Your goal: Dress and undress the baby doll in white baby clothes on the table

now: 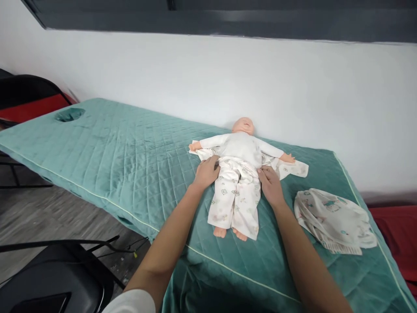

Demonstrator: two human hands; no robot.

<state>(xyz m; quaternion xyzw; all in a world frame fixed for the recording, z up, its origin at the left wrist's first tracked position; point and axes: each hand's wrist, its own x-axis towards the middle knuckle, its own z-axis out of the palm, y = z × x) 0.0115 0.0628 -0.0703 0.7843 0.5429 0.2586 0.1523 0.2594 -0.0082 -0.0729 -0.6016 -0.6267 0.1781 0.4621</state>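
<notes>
A baby doll (243,125) lies on its back on the green bed, its arms spread and its head by the wall. It wears a white long-sleeved top (241,147) and patterned white baby pants (243,202) that reach from the waist to the ankles. My left hand (207,172) is closed on the pants' waistband at the left side of the doll. On the opposite side my right hand (271,184) pinches the same waistband. Beneath the doll's arms, a patterned white garment (295,168) lies spread out, partly hidden by its body.
The bed is covered with a quilted green sheet (137,152) and has a face hole (70,114) at its far left. A crumpled patterned cloth (334,219) rests to the right. Chairs (55,278) stand at the left, and a white wall (208,74) borders the back.
</notes>
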